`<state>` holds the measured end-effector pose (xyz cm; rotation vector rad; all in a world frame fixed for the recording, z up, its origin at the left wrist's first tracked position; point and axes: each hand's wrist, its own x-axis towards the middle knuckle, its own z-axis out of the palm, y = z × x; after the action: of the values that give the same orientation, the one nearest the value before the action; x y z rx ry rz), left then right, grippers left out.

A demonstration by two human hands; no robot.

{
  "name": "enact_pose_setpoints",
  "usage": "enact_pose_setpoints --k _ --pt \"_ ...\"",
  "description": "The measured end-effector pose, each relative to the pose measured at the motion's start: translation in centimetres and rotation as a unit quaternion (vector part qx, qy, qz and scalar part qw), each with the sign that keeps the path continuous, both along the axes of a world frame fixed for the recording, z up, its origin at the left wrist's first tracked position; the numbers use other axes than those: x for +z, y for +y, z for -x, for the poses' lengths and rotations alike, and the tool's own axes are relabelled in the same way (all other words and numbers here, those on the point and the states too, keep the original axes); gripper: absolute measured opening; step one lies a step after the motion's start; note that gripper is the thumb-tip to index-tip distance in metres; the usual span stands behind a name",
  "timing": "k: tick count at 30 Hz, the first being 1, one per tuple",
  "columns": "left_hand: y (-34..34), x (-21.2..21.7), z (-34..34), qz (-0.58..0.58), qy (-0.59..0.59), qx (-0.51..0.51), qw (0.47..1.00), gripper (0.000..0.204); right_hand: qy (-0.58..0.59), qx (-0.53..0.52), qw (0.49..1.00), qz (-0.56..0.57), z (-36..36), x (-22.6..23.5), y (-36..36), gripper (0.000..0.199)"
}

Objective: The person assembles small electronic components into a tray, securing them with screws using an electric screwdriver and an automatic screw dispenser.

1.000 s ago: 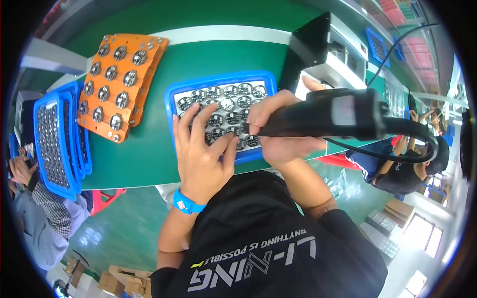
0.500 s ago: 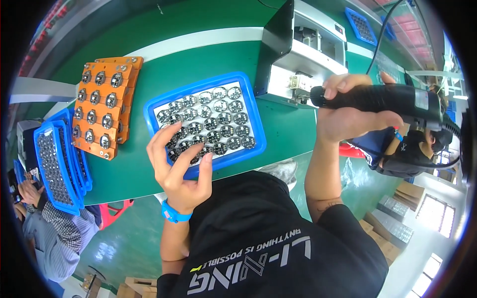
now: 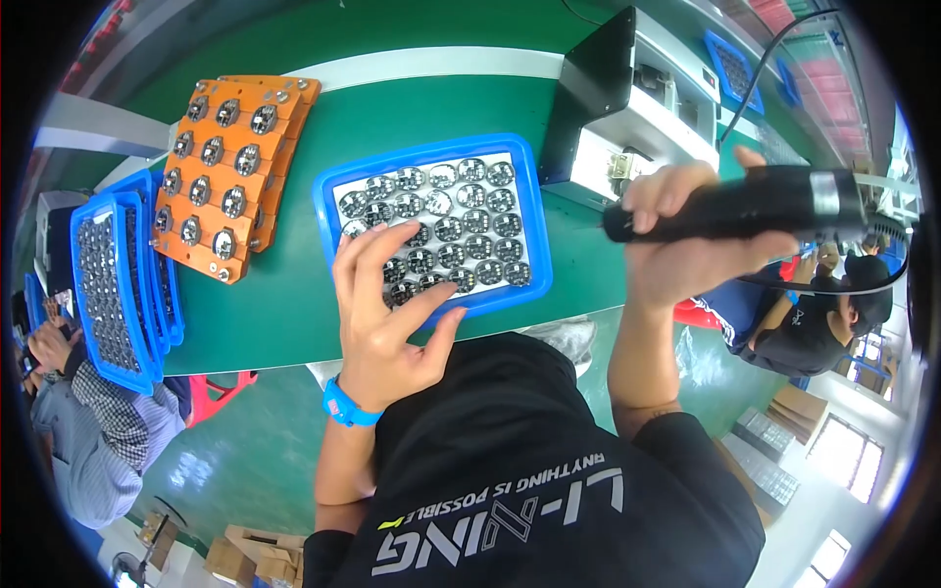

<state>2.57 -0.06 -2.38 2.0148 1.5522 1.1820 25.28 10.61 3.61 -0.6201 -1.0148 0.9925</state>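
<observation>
Far left, at table edge: stacked blue trays full of small dark round parts, standing up on edge, overhanging green table. Below them, sleeve of another person in checked fabric, seated lower down.

Next right: two orange fixture plates, overlapped, rows of round silver-black parts seated in pockets. Well apart from either hand.

Centre: blue tray flat on table, filled with rows of round dark discs with silver rims, tilted slightly in frame. Left hand laid over tray's lower-left corner, open, fingers spread, fingertips pressing on discs, thumb along near rim. Gripped nothing. Blue wristband on that wrist.

Behind tray, upper right: black-and-white box machine, open front facing the tray, just beside tray's far right corner. Another blue tray further back, partly hidden.

Right: right hand raised off table, closed around black electric screwdriver, held roughly horizontal, tip pointing left toward machine. Cable running up and away from tool's rear. Tip clear of tray, touching nothing.

Far right, beyond table: another person in dark clothing, seated, cardboard boxes on floor nearby.
</observation>
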Motion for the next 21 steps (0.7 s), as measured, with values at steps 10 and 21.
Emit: enact_pose_setpoints --k 10,21 --pt "-0.3 -0.9 -1.2 0.014 0.087 0.033 0.996 0.013 -0.055 0.167 0.978 -0.109 5.3 -5.4 -6.0 0.098" --pt "-0.7 -1.5 -1.2 0.014 0.077 0.023 0.997 0.011 -0.064 0.124 0.981 -0.137 6.0 -7.5 -6.1 0.096"
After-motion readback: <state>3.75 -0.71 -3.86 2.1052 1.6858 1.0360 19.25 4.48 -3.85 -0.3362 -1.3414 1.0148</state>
